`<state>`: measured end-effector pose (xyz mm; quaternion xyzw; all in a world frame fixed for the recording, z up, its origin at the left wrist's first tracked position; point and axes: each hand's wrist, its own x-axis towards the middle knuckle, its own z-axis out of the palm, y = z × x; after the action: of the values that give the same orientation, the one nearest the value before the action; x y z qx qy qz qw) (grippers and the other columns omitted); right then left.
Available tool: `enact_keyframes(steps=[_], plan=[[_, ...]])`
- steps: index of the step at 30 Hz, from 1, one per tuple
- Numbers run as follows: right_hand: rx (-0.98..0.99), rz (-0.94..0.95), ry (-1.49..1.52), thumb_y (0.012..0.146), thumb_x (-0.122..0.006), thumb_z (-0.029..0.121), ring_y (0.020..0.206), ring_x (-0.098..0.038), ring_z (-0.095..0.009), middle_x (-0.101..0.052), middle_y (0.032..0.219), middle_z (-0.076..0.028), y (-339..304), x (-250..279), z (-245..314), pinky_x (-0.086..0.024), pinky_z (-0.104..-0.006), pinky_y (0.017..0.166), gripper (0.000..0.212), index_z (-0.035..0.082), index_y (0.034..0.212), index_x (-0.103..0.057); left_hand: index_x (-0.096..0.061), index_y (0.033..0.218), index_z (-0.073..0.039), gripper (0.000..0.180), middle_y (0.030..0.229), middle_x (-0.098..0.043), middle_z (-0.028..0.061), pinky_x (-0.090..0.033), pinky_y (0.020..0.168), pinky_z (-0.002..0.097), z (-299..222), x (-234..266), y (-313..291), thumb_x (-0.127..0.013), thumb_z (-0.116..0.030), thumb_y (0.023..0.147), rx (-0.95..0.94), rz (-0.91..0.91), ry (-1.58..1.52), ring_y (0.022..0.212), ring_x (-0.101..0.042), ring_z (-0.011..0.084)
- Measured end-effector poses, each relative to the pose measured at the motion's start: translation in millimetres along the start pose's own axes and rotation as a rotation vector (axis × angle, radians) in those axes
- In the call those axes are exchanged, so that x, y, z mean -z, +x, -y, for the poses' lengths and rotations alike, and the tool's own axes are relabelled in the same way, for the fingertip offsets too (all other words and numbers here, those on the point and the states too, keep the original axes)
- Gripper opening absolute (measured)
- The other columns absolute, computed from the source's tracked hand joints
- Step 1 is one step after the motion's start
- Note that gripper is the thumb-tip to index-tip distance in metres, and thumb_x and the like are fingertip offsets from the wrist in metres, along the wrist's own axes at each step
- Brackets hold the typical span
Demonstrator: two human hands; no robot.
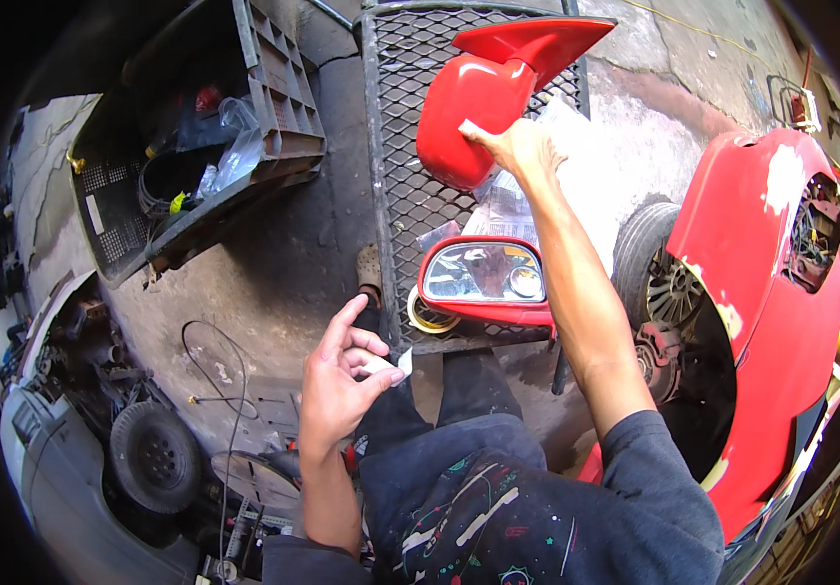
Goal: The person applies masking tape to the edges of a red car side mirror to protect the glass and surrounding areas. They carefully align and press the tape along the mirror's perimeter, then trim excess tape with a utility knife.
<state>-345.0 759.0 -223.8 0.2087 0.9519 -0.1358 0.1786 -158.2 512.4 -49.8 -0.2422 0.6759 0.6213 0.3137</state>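
Observation:
My right hand (522, 148) reaches to the far part of a mesh-topped metal stand (405, 185) and grips a red car side mirror (468, 112). The thumb lies across its glossy housing, and the other fingers are partly hidden. Nearer to me, a second red side mirror (483, 273) rests on the stand with its glass facing up. My left hand (342, 375) is raised in front of my body, left of the stand's near edge. Thumb and fingers pinch a small white piece (405, 363), thin like paper or tape.
A roll of masking tape (429, 317) and newspaper (507, 210) lie on the mesh. Black plastic crates (288, 97) holding bags and cable stand at left. A red car body (761, 322) with patchy paint stands close on the right. A loose cable (242, 375) and a wheel (155, 456) lie lower left.

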Motion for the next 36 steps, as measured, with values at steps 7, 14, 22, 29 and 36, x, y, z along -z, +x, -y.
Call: enact_keyframes(steps=[7,14,22,29,36], plan=[[0.489,0.294,0.759,0.076,-0.074,0.045,0.117,-0.054,-0.028,-0.061,0.118,-0.016,-62,58,-25,-0.043,-0.0457,0.096,0.067,0.004,0.125,-0.056,-0.05,0.132,0.0,0.074,0.072,-0.063,0.0037,-0.05,0.066,0.0224,-29,-16,25,-0.078,0.005,0.064,-0.225,0.214,0.032,0.068,-0.06,0.0069],[0.549,0.913,1.085,0.079,-0.076,0.023,0.099,-0.059,-0.014,-0.063,0.107,-0.007,-125,61,-56,-0.045,-0.0309,0.09,0.042,0.001,0.113,-0.063,-0.064,0.101,0.001,0.026,0.072,-0.065,0.0024,-0.048,0.063,0.0227,-11,-50,105,-0.073,-0.002,0.077,-0.482,0.11,0.053,0.067,-0.058,0.0049],[0.201,0.658,0.693,0.085,-0.071,0.021,0.077,-0.057,-0.01,-0.065,0.082,-0.001,-107,40,-100,-0.046,-0.0261,0.073,0.024,0.001,0.096,-0.068,-0.065,0.086,-0.001,0.012,0.077,-0.066,0.0023,-0.051,0.063,0.0217,59,-66,158,-0.074,-0.008,0.082,-0.281,0.16,-0.346,0.068,-0.06,0.0061],[0.29,0.707,0.705,0.08,-0.074,0.015,0.078,-0.059,-0.01,-0.068,0.08,-0.003,-86,9,-121,-0.047,-0.0276,0.072,0.016,0.002,0.089,-0.072,-0.067,0.084,-0.002,0.012,0.077,-0.064,0.0003,-0.046,0.062,0.0202,98,-62,169,-0.076,-0.004,0.078,-0.248,0.224,-0.182,0.069,-0.056,0.006],[0.199,0.643,0.866,0.08,-0.074,0.011,0.08,-0.062,-0.012,-0.07,0.087,-0.005,-81,-3,-134,-0.05,-0.0275,0.077,0.019,0.002,0.097,-0.071,-0.068,0.092,0.0,0.014,0.081,-0.066,0.0028,-0.047,0.066,0.0227,100,-55,193,-0.073,-0.009,0.082,-0.237,0.32,-0.099,0.073,-0.058,0.0076]])
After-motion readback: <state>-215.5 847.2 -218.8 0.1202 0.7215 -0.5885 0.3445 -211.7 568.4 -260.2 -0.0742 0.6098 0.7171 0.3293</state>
